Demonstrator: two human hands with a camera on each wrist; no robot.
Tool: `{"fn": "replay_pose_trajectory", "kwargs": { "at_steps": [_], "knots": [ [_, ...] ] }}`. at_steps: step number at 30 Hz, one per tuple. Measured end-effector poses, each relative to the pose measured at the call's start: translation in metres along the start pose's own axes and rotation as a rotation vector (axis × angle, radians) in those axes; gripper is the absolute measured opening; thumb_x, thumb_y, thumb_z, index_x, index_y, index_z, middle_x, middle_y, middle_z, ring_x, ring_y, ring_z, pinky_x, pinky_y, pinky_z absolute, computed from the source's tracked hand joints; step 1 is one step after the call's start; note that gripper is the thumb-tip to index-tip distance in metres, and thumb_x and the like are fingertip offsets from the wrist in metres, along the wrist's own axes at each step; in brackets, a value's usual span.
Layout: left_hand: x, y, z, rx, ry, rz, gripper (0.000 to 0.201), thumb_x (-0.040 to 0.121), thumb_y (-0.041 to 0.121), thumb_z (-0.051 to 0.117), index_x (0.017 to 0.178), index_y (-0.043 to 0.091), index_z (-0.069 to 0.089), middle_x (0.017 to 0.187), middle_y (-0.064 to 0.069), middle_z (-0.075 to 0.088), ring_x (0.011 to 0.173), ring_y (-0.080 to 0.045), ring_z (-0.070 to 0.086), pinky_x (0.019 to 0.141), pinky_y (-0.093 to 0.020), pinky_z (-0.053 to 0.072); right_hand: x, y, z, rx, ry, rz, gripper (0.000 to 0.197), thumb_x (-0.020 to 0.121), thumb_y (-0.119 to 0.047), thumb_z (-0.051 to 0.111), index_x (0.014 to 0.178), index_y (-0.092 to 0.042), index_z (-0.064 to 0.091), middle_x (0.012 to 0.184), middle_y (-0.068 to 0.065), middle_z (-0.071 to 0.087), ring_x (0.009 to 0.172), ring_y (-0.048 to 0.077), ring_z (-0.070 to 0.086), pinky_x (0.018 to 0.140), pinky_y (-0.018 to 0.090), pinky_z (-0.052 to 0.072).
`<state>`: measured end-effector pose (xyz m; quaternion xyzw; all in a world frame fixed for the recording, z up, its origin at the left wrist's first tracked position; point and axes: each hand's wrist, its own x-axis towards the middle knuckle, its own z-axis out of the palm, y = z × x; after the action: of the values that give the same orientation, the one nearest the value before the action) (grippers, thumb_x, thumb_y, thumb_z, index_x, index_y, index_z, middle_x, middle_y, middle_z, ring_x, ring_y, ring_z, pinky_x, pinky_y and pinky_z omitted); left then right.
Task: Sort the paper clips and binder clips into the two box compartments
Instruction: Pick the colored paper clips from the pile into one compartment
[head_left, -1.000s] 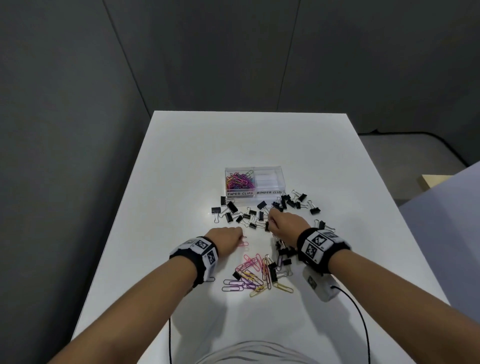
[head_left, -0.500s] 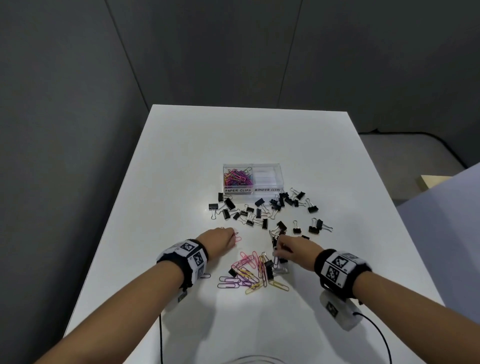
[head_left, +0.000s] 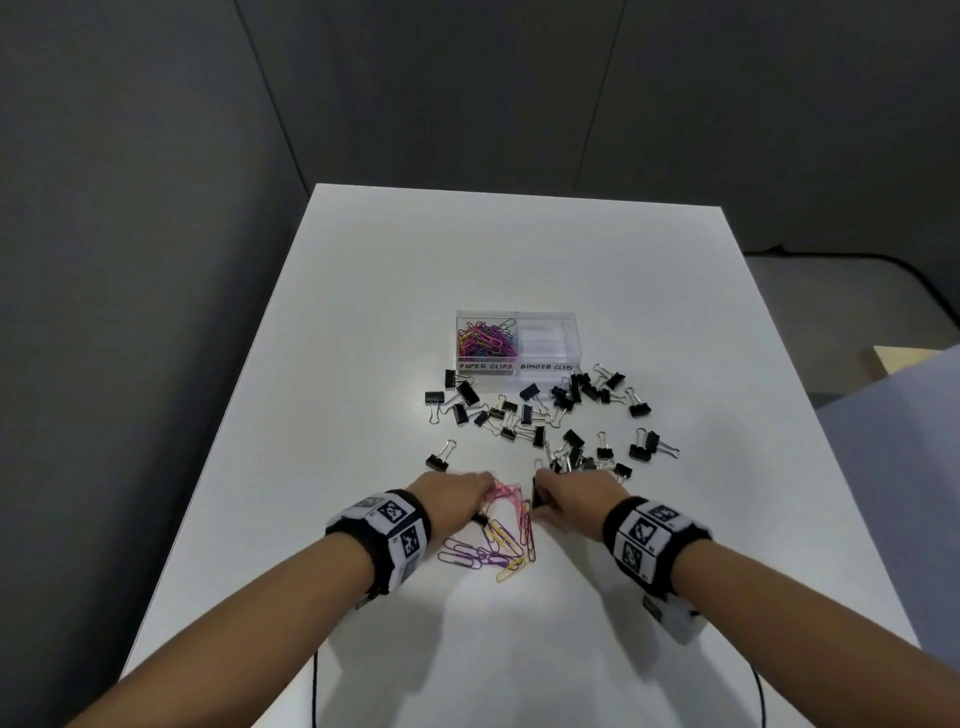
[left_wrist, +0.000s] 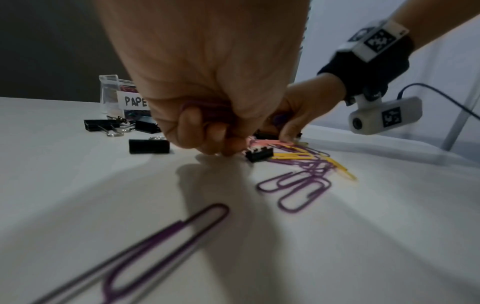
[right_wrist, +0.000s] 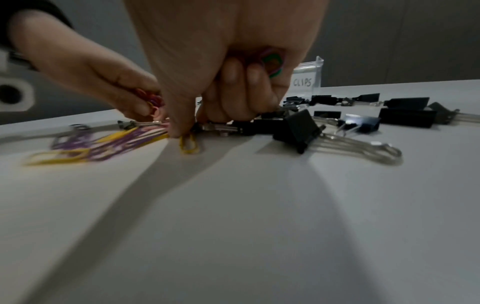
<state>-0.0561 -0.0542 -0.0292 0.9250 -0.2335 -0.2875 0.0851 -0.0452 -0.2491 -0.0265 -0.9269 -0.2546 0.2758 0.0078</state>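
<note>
Btwn hands, binder clips (head_left: 540, 415) crowd paper clips (head_left: 493, 545); both hands' fingers (left_wrist: 192, 121) pinching paper clips

box (head_left: 543, 340): clear glossy plastic | table (head_left: 395, 291): smooth white, matt

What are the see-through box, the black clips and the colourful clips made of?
The box looks like clear hard plastic: you see straight through its glossy walls. The black binder clips look like black-painted metal with shiny, silvery wire handles. The paper clips seem to be bent wire with a smooth coloured coating, purple, yellow or pink; the wire underneath is hidden, so metal is a guess.
</note>
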Motion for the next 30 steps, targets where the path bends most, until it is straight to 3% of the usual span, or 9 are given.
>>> {"fn": "replay_pose_trajectory", "kwargs": {
  "at_steps": [5, 8, 10, 13, 16, 19, 22, 26, 30],
  "knots": [
    [0.011, -0.001, -0.019, 0.024, 0.115, -0.072, 0.027, 0.100, 0.026, 0.030, 0.110, 0.007, 0.046, 0.099, -0.010, 0.065, 0.079, -0.027, 0.056, 0.076, -0.035, 0.045, 0.015, 0.014, -0.017, 0.063, 0.097, 0.078, 0.037, 0.092, -0.044, 0.049, 0.109, -0.011, 0.049, 0.097, 0.007, 0.068, 0.076, 0.021, 0.057, 0.069, 0.028, 0.045],
    [0.009, -0.003, -0.020, 0.111, 0.024, 0.052, 0.030, 0.099, 0.038, 0.036, 0.104, 0.011, 0.047, 0.087, -0.008, 0.061, 0.078, -0.026, 0.056, 0.072, -0.032, 0.043, 0.005, 0.021, -0.013, 0.034, 0.107, 0.062, 0.035, 0.090, -0.043, 0.052, 0.109, -0.014, 0.054, 0.100, 0.005, 0.068, 0.088, 0.024, 0.062, 0.072, 0.027, 0.043],
    [0.005, 0.001, -0.015, 0.165, -0.071, 0.113, 0.031, 0.095, 0.042, 0.046, 0.107, 0.014, 0.050, 0.092, -0.009, 0.065, 0.083, -0.026, 0.059, 0.076, -0.030, 0.044, -0.003, 0.020, -0.006, -0.007, 0.077, 0.040, 0.034, 0.091, -0.043, 0.052, 0.108, -0.014, 0.054, 0.099, 0.005, 0.069, 0.089, 0.023, 0.064, 0.075, 0.027, 0.046],
    [0.006, 0.003, -0.007, 0.248, -0.126, 0.149, 0.036, 0.093, 0.036, 0.052, 0.122, 0.014, 0.050, 0.111, -0.012, 0.067, 0.100, -0.030, 0.062, 0.085, -0.034, 0.047, -0.004, 0.016, 0.002, -0.009, 0.045, 0.084, 0.032, 0.091, -0.041, 0.050, 0.105, -0.013, 0.054, 0.099, 0.006, 0.069, 0.090, 0.025, 0.065, 0.071, 0.028, 0.043],
    [0.010, 0.004, -0.008, 0.256, -0.109, 0.154, 0.036, 0.096, 0.033, 0.047, 0.124, 0.011, 0.050, 0.115, -0.014, 0.066, 0.105, -0.032, 0.061, 0.088, -0.037, 0.047, 0.000, 0.011, 0.002, -0.008, 0.076, 0.114, 0.025, 0.094, -0.032, 0.046, 0.104, -0.010, 0.054, 0.100, 0.007, 0.068, 0.091, 0.027, 0.064, 0.074, 0.030, 0.047],
    [0.012, 0.001, -0.014, 0.268, -0.093, 0.157, 0.034, 0.099, 0.034, 0.041, 0.119, 0.009, 0.051, 0.111, -0.013, 0.066, 0.101, -0.033, 0.062, 0.086, -0.038, 0.049, 0.001, 0.009, -0.002, -0.041, 0.073, 0.109, 0.020, 0.094, -0.021, 0.041, 0.104, -0.008, 0.054, 0.093, 0.007, 0.067, 0.084, 0.027, 0.064, 0.073, 0.031, 0.048],
    [0.010, -0.005, -0.021, 0.290, -0.075, 0.160, 0.033, 0.101, 0.032, 0.036, 0.113, 0.006, 0.053, 0.108, -0.013, 0.065, 0.097, -0.033, 0.063, 0.081, -0.037, 0.049, 0.001, 0.009, -0.008, -0.105, 0.048, 0.079, 0.020, 0.094, -0.017, 0.038, 0.102, -0.007, 0.053, 0.078, 0.003, 0.053, 0.068, 0.022, 0.051, 0.066, 0.030, 0.044],
    [0.005, -0.016, -0.034, 0.186, 0.022, 0.115, 0.034, 0.101, 0.033, 0.032, 0.118, 0.009, 0.050, 0.118, -0.009, 0.058, 0.100, -0.030, 0.060, 0.078, -0.036, 0.047, 0.003, 0.013, -0.027, -0.138, -0.026, 0.048, 0.007, 0.093, -0.018, 0.038, 0.088, -0.016, 0.042, 0.077, 0.002, 0.046, 0.072, 0.020, 0.045, 0.066, 0.028, 0.036],
    [0.006, -0.032, -0.054, 0.115, 0.095, 0.021, 0.031, 0.102, 0.029, 0.029, 0.113, 0.008, 0.047, 0.112, -0.009, 0.060, 0.092, -0.029, 0.060, 0.075, -0.033, 0.045, 0.019, 0.017, -0.063, -0.104, -0.057, 0.049, 0.012, 0.096, -0.020, 0.037, 0.086, -0.015, 0.039, 0.064, -0.005, 0.038, 0.072, 0.019, 0.046, 0.060, 0.024, 0.037]
  ]
}}
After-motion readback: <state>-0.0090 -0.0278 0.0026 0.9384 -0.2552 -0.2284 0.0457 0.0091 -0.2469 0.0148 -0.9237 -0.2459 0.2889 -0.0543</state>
